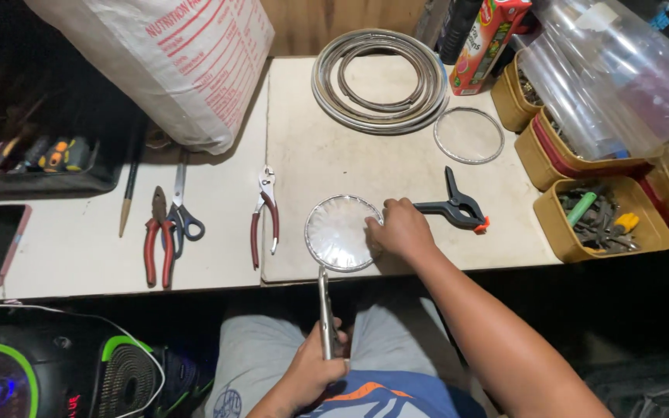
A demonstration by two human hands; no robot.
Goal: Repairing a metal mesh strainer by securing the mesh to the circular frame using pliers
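Here, at the near edge of a pale tabletop (396, 166), a seated person's right hand (399, 228) pressed its fingertips on the rim of a round clear disc in a metal ring (342, 232), while the left hand (313, 370), held low over the lap, was closed around the handle of slim metal pliers (324, 310) whose tip met the disc's near edge. A black spring clamp (454, 205) lay just beside the right hand. Red-handled pliers (265, 217), scissors (181, 209) and a second ringed disc (468, 135) lay farther off, near coiled metal hoops (379, 81).
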